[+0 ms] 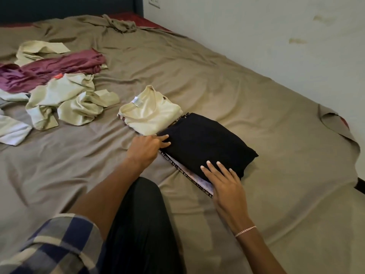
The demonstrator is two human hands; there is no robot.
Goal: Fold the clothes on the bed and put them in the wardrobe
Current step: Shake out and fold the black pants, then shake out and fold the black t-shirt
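Note:
A folded black garment (pixel 205 141) lies on top of a folded patterned cloth (pixel 195 177) on the bed's brown sheet (pixel 256 107). A folded cream T-shirt (pixel 152 115) sits just behind and left of this stack. My left hand (pixel 147 144) touches the black garment's left edge with straight fingers. My right hand (pixel 223 180) rests flat on the stack's near corner, fingers spread over the black cloth. Unfolded clothes lie at the far left: a maroon garment (pixel 51 70) and crumpled pale cream pieces (pixel 67 101).
A white wall (pixel 276 36) runs along the bed's right side. The dark headboard (pixel 59 6) is at the back. A white and grey cloth (pixel 11 129) lies at the left edge. My knee in dark trousers (pixel 142 214) rests on the bed.

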